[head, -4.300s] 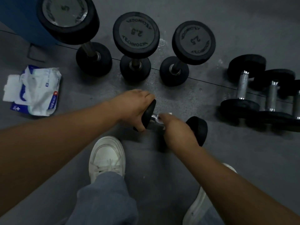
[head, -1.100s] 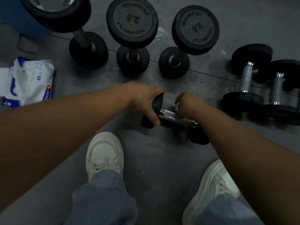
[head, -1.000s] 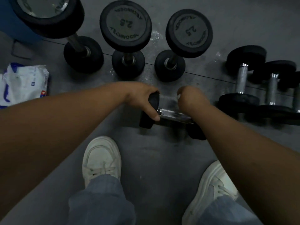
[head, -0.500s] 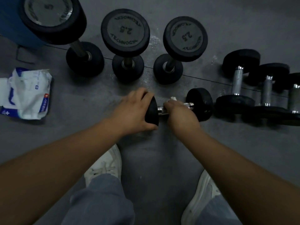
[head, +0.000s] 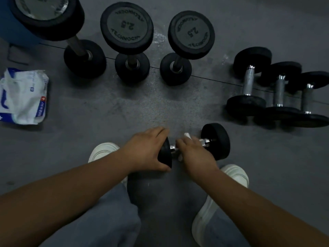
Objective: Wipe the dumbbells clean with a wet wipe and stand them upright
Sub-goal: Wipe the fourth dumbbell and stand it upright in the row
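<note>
A small black dumbbell [head: 216, 140] lies on its side on the grey floor between my feet. My left hand [head: 147, 150] grips its left head. My right hand [head: 194, 152] is wrapped round the chrome handle, holding a white wet wipe [head: 187, 135] against it. Three dumbbells stand upright at the back: a large one [head: 48, 16] at the left and two marked 2.5 [head: 127, 25] [head: 191, 33]. Three more dumbbells [head: 249, 81] lie on their sides at the right.
A white and blue wet-wipe pack [head: 23, 96] lies on the floor at the left. A blue object [head: 10, 27] stands at the back left corner. My white shoes [head: 101, 151] [head: 233, 173] flank the held dumbbell.
The view has shifted, so the held dumbbell and my hands sit lower in the frame and farther from the lying group. My right hand stays on the handle with the wipe.
</note>
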### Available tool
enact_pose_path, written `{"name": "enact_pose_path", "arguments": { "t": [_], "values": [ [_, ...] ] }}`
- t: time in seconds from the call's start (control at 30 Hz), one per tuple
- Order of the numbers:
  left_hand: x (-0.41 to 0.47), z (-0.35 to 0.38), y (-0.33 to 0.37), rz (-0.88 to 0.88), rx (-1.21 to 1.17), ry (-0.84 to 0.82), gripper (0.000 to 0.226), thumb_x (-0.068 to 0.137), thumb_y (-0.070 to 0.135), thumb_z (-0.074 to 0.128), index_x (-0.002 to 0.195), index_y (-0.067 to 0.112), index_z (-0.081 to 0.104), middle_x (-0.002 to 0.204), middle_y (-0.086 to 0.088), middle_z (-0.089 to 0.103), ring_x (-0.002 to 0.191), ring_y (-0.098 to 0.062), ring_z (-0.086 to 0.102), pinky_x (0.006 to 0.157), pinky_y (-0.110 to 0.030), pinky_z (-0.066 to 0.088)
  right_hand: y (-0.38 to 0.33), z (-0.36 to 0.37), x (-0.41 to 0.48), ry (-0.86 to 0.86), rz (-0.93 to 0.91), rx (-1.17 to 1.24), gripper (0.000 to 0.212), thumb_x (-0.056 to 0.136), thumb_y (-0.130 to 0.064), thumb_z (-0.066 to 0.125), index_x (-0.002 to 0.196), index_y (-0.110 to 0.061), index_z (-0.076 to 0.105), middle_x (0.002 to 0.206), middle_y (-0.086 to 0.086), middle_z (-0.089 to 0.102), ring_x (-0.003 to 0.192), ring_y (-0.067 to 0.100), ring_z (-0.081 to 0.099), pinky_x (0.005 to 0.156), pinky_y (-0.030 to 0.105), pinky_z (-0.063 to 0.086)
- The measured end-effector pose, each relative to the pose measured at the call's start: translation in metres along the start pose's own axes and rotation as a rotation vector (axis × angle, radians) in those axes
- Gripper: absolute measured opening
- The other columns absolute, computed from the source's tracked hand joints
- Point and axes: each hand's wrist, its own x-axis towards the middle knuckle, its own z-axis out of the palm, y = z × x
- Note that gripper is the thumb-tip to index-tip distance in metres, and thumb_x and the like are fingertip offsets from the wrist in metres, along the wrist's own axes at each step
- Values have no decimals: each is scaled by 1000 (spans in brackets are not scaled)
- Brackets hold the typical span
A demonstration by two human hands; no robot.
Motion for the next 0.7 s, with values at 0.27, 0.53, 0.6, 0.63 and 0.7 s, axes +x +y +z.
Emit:
{"name": "enact_pose_path", "arguments": {
  "t": [0.27,0.53,0.6,0.63,0.7],
  "values": [
    [-27,37,22,92,-36,-127,110,62,71,70,148,22,22,153,-1,28,130,-24,45,104,-36,44,11,6,-30,-314,43,-126,42,87,-22,65,126,-19,50,129,9,50,115,28,52,82,34,44],
    [-25,25,5,132,5,63,91,49,63,72,124,18,46,132,-9,48,106,-28,60,85,-38,56,5,-31,0,-354,47,-77,37,87,-13,64,122,-16,54,124,10,53,115,29,52,89,37,46],
    [-15,6,-16,142,100,184,96,44,59,79,123,13,49,130,-18,54,104,-33,63,83,-37,55,-4,-51,26,-270,75,-56,35,85,-13,66,119,-15,56,120,9,54,109,28,55,89,39,50],
    [-7,-6,-28,138,132,205,98,43,56,82,124,12,48,131,-20,53,106,-36,61,83,-39,55,-9,-60,41,-220,86,-49,34,84,-12,66,117,-15,57,118,8,55,105,28,56,87,39,51],
    [11,-34,-50,113,186,206,99,45,54,82,127,12,45,136,-20,48,112,-38,56,85,-44,55,-18,-75,73,-125,99,-20,32,83,-9,65,114,-16,56,116,9,54,100,27,54,83,39,50]
  ]
}}
